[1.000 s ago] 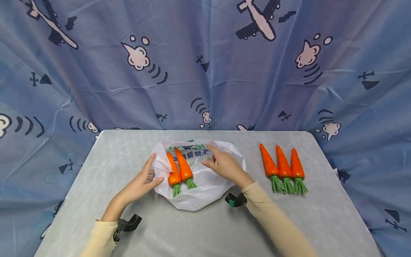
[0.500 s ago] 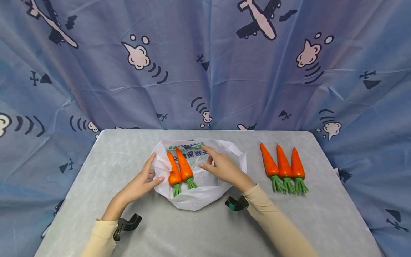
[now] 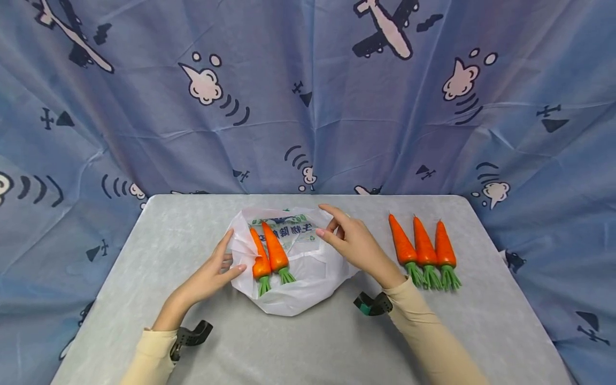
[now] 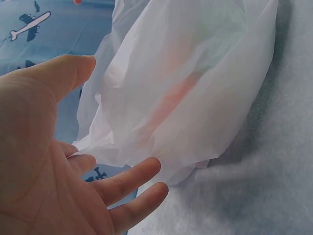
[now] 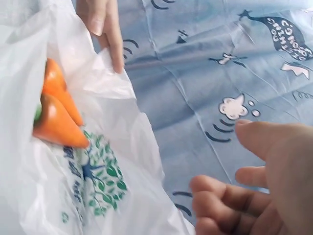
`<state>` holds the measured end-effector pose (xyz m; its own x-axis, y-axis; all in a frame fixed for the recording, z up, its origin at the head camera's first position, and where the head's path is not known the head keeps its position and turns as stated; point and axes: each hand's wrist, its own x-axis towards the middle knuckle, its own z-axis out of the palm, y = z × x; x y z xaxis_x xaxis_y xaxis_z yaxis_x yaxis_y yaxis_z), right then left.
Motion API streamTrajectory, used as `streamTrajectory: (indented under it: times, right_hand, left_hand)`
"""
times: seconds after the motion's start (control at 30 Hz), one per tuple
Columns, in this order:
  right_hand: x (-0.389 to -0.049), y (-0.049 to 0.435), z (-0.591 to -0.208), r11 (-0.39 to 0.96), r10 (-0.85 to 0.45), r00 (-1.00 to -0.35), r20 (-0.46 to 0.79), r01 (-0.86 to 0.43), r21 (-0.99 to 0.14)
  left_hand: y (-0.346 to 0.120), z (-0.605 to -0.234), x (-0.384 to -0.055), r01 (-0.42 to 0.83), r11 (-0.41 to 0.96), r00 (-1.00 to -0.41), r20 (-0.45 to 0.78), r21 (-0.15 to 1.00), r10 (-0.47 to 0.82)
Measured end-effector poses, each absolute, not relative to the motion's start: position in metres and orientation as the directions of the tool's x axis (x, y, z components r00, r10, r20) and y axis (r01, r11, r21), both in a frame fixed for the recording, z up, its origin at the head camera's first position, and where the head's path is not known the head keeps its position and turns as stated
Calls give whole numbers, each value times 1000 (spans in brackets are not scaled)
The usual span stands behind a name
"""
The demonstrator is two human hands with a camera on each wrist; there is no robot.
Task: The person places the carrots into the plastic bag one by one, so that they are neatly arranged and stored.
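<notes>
A white plastic bag (image 3: 308, 289) with green and blue print lies with its mouth spread on the table. Two orange carrots with green tops, the left carrot (image 3: 260, 262) and the right carrot (image 3: 275, 248), lie side by side in it. My left hand (image 3: 212, 275) touches the bag's left edge, its fingers mostly extended; in the left wrist view a bag corner meets the fingers (image 4: 83, 164). Over the bag's right side hovers my right hand (image 3: 353, 240), index finger extended and other fingers loosely bent, holding nothing. Its wrist view shows a gap between hand and bag.
Three more carrots (image 3: 425, 251) lie in a row on the right of the grey table (image 3: 481, 331), tops toward me. A blue curtain (image 3: 308, 133) with airplane prints hangs behind the table's far edge.
My right hand first shifts slightly left over the bag, then moves right and back off its print. The left hand and the carrots stay put.
</notes>
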<state>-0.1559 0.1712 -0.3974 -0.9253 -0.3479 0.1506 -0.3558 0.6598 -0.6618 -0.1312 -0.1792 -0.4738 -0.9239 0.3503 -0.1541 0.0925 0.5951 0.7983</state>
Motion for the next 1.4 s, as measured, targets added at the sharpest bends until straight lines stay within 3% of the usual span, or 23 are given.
streamTrajectory:
  times: [0.37, 0.8, 1.13, 1.4]
  right_hand:
    - [-158, 216, -387, 637, -145, -933, 328, -342, -690]
    - [-169, 287, -412, 756, 67, -991, 115, -25, -654]
    - [-167, 317, -441, 760, 95, -994, -45, 102, -642]
    - [-164, 327, -457, 809, 39, -995, -90, 84, -581]
  left_hand:
    - [-181, -475, -130, 99, 595, -925, -146, 798, 350]
    - [-182, -475, -129, 95, 588, -925, -146, 803, 349]
    - [-183, -477, -130, 99, 588, -925, -143, 802, 351]
    - [-185, -478, -129, 88, 585, -927, -150, 806, 345]
